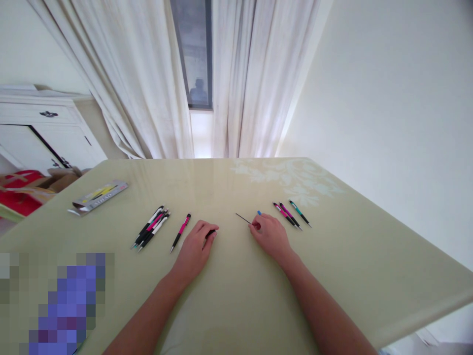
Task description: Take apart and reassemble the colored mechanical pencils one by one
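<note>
"Which way is the pen refill (242, 218) pointing?"

"It's slanting out of the right hand (271, 236), over the middle of the table (229, 296), its long axis running toward the far left."

"How is it looking?"

"Thin, straight and black. The fingertips are pinching its near end; a blue piece (259, 213) is showing above them."

"And the left hand (195, 241)?"

"It's gripping a black pen part (210, 233), mostly hidden."
</note>
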Available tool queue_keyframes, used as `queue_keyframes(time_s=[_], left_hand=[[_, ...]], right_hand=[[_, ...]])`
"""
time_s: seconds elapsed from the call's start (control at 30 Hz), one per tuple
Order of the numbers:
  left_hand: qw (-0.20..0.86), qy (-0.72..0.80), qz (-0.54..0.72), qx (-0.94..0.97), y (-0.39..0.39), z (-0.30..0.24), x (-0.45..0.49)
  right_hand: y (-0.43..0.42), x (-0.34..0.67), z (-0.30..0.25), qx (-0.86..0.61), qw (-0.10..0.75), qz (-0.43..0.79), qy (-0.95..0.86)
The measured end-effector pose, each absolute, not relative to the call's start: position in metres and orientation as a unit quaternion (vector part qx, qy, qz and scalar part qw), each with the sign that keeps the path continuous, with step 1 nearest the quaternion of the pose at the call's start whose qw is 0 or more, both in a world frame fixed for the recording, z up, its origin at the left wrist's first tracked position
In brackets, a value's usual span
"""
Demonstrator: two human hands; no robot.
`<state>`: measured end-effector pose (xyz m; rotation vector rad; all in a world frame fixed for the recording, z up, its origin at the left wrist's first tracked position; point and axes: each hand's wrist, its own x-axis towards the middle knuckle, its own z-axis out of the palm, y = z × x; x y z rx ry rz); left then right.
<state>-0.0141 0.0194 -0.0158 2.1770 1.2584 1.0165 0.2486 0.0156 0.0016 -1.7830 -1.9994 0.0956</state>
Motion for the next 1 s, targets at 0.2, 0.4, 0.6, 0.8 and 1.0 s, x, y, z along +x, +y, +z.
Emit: queue_keyframes(time_s=[0.2, 0.4, 0.6, 0.8, 1.0], left_hand=[[0.22, 0.402, 0.373, 0.807, 0.012, -0.012, -0.008], [0.194, 0.34, 0.355, 0.849, 0.008, -0.01, -0.007], [0.15, 0.312, 0.343, 0.873, 0.01, -0.012, -0.009], [0.133, 0.39, 0.341, 0.845, 0.015, -0.017, -0.011], [0.156, 0.417, 0.352, 0.823, 0.019, -0.018, -0.012]], right_hand=[[0.003, 0.214, 0.004, -0.56, 0.299, 0.167, -0.754], [-0.003, 0.191, 0.001, -0.478, 0.323, 0.315, -0.754], [-0.001, 0.194, -0.005, -0.493, 0.318, 0.314, -0.746], [0.003, 0.199, -0.002, -0.537, 0.313, 0.245, -0.744], [0.005, 0.2, -0.003, -0.544, 0.307, 0.242, -0.742]])
